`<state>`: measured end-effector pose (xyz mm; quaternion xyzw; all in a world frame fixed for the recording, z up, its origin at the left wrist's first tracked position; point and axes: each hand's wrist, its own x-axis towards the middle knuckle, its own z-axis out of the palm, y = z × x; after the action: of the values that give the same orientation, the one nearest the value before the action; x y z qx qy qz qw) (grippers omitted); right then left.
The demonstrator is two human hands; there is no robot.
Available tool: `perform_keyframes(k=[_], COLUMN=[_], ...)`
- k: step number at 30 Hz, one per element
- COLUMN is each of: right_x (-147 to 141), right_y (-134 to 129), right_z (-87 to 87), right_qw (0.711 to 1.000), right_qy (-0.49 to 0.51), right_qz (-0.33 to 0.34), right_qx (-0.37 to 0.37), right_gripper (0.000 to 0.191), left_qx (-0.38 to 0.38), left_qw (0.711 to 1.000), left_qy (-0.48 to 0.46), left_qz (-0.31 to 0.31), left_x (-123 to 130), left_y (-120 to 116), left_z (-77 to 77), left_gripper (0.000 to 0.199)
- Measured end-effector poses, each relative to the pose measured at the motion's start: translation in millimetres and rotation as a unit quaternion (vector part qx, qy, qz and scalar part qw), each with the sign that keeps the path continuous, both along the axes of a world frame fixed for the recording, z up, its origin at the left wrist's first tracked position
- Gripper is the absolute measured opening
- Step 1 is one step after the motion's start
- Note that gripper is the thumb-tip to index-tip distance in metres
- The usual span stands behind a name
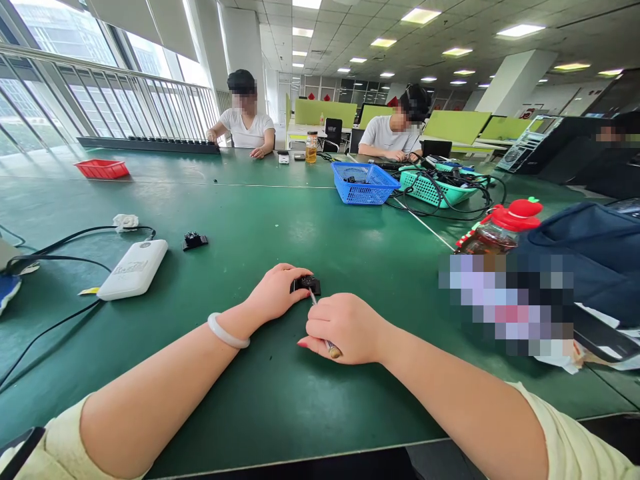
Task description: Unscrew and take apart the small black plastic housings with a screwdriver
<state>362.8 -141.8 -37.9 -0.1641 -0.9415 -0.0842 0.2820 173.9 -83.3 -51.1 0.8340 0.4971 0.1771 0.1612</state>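
Observation:
My left hand (277, 291) is closed on a small black plastic part (313, 285), pinched between thumb and fingers on the green tabletop. My right hand (345, 327) grips a screwdriver (334, 349) with a thin metal shaft and a yellowish handle end. The shaft's tip reaches the near side of the black part; whether it sits in a screw is too small to tell. A similar black part (195, 241) lies apart, ahead and to the left of my left hand.
To the left lies a white power bank (134, 269) with black cables. Ahead stand a red tray (102, 169), a blue basket (363, 183) and a green basket (433, 187) of cables. A red-lidded bottle (500, 227) and dark bag (585, 257) are right. Two people sit opposite.

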Motion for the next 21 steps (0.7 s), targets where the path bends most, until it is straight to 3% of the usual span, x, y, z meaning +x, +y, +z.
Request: perform_keyframes(k=[13,21], right_x=[-0.6,0.6], right_y=[-1.2,0.8], right_z=[1.8,-1.1], right_qw=[0.999,0.999], right_qy=[0.035,0.032], right_qz=[0.004,-0.007], right_qx=[0.013,-0.011], right_gripper=[0.035,0.036], left_qx=[-0.005,0.001], left_qw=[1.0,1.0], left_qy=[-0.009,-0.014], left_qz=[-0.01,-0.02], left_x=[-2.4,-0.7], left_y=[0.9,-0.5], left_z=[-3.8,-1.6], left_gripper=[0.048,0.041])
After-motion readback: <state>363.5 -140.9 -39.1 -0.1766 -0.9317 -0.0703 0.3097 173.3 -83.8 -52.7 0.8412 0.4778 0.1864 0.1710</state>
